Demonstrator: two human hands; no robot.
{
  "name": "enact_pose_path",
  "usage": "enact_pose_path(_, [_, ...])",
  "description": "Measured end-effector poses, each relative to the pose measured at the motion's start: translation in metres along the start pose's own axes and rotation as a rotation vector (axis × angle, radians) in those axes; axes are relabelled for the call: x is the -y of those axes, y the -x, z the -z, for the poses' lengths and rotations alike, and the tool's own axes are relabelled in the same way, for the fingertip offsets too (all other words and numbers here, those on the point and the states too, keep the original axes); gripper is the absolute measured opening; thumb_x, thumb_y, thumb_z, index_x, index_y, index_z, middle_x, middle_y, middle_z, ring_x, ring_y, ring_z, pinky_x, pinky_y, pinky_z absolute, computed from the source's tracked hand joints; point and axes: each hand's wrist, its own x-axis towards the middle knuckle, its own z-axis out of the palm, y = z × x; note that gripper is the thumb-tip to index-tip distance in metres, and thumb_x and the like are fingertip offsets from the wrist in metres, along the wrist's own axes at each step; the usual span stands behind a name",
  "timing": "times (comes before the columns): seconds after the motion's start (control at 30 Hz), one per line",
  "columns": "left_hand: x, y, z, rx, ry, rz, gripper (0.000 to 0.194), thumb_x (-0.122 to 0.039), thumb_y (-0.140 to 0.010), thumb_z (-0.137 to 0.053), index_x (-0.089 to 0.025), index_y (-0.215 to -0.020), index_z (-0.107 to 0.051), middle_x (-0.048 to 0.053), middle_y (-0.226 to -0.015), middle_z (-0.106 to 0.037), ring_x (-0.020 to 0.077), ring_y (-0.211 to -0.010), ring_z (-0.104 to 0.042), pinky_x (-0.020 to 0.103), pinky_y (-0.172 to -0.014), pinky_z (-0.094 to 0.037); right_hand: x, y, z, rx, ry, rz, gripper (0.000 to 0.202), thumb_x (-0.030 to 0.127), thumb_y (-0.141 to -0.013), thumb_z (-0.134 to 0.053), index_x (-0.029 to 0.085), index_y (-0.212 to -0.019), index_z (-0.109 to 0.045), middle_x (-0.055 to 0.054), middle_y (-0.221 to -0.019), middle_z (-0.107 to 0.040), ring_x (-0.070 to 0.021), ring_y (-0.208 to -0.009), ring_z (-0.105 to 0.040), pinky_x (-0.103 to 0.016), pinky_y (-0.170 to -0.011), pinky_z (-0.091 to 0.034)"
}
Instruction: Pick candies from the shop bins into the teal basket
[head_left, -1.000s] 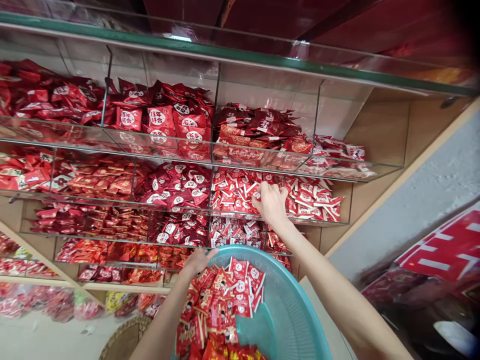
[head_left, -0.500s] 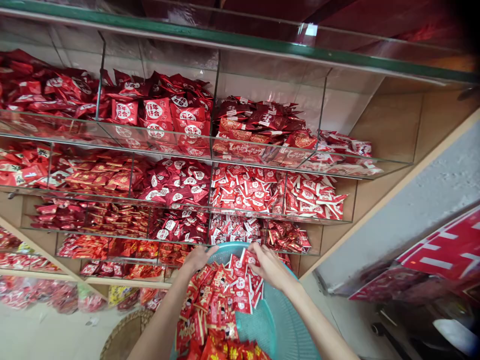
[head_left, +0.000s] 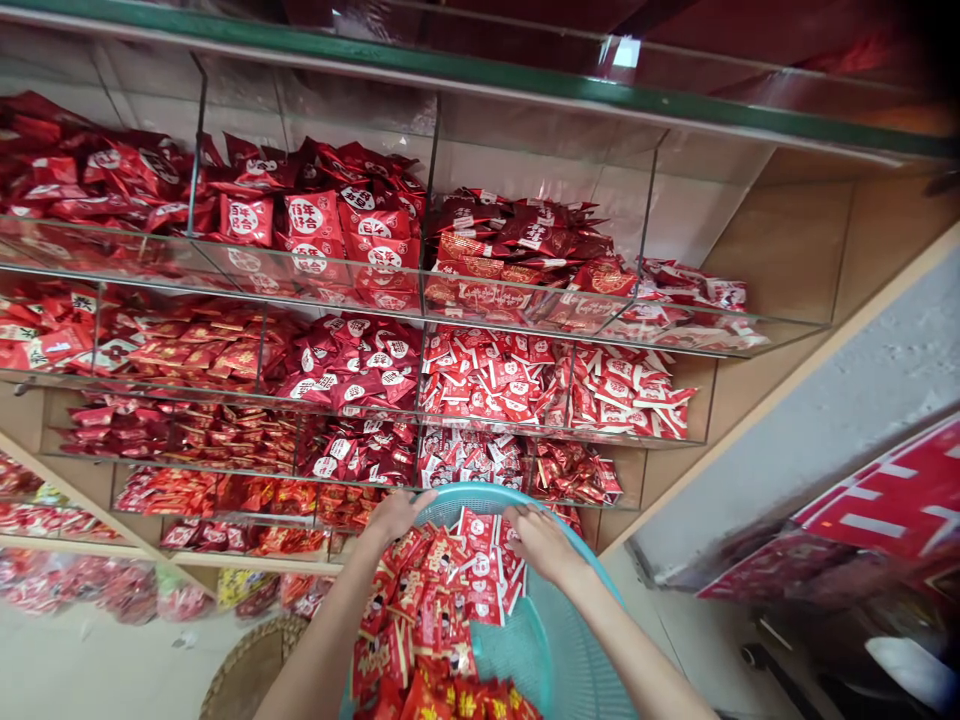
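A turquoise plastic basket (head_left: 585,640) stands below the shelves, partly filled with small wrapped packets. My left hand (head_left: 396,517) is closed on its far left rim. Inside the basket, my right hand (head_left: 538,540) has its fingers curled against the red-and-white packets (head_left: 484,570) at the far right of the pile; its fingertips are partly hidden. Red packets with gold print (head_left: 427,590) lie to the left of these. Nearer to me are shiny red packets with yellow lettering (head_left: 465,700). Bare turquoise basket floor shows at the right of the pile.
Stepped shelves with glass dividers (head_left: 427,200) hold heaps of red packets (head_left: 510,380) in front of me. A woven basket (head_left: 247,665) stands on the floor at lower left. Plastic bags (head_left: 112,590) lie beneath the shelves. A grey wall (head_left: 847,400) and red printed sheets (head_left: 892,500) are at right.
My right hand has moved slightly down and to the right, and the packet it held raised near the rim now sits lower among the others. My left hand stays on the rim.
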Motion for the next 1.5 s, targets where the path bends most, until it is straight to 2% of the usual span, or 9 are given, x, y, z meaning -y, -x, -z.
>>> enact_pose_path(0.3, [-0.001, 0.001, 0.001, 0.010, 0.001, 0.006, 0.077, -0.077, -0.080, -0.039, -0.016, -0.115, -0.071, 0.016, -0.116, -0.073, 0.0329, -0.111, -0.066, 0.032, -0.086, -0.048, 0.000, -0.014, 0.003, 0.005, -0.089, 0.079, 0.032, 0.009, -0.084, -0.047, 0.016, -0.112, -0.061, -0.014, -0.120, -0.065, -0.0241, -0.114, -0.058, -0.031, -0.094, -0.041])
enact_pose_path(0.6, [-0.002, 0.001, 0.001, 0.006, -0.001, 0.003, 0.077, -0.077, -0.080, -0.039, -0.016, -0.114, -0.072, 0.015, -0.110, -0.075, 0.0333, -0.107, -0.068, 0.032, -0.083, -0.048, -0.018, -0.021, -0.008, -0.054, -0.314, 0.095, 0.026, 0.019, -0.088, -0.052, 0.018, -0.112, -0.061, -0.010, -0.114, -0.067, -0.0219, -0.109, -0.059, -0.030, -0.092, -0.042])
enact_pose_path(0.8, [-0.002, 0.001, 0.001, 0.008, -0.005, -0.005, 0.076, -0.077, -0.080, -0.038, -0.017, -0.114, -0.072, 0.015, -0.111, -0.075, 0.0329, -0.109, -0.067, 0.032, -0.084, -0.048, -0.017, -0.020, -0.019, -0.058, -0.365, 0.050, 0.028, 0.022, -0.087, -0.054, 0.021, -0.114, -0.061, -0.008, -0.113, -0.067, -0.0220, -0.108, -0.060, -0.031, -0.091, -0.042])
enact_pose_path(1.1, [0.001, -0.001, 0.000, -0.020, -0.024, 0.000, 0.077, -0.078, -0.079, -0.038, -0.017, -0.108, -0.074, 0.017, -0.111, -0.075, 0.0344, -0.107, -0.068, 0.034, -0.084, -0.048, -0.017, -0.008, -0.015, -0.042, -0.281, -0.119, 0.030, 0.022, -0.087, -0.052, 0.021, -0.115, -0.062, -0.010, -0.112, -0.069, -0.0242, -0.109, -0.061, -0.031, -0.087, -0.042])
enact_pose_path(1.5, [-0.008, 0.007, 0.005, -0.003, -0.056, -0.015, 0.069, -0.074, -0.083, -0.035, -0.019, -0.097, -0.074, 0.013, -0.096, -0.077, 0.0318, -0.098, -0.069, 0.033, -0.079, -0.047, -0.013, -0.015, -0.032, -0.132, -0.414, -0.086, 0.029, 0.023, -0.089, -0.051, 0.020, -0.116, -0.062, -0.009, -0.110, -0.067, -0.0221, -0.106, -0.061, -0.031, -0.090, -0.044])
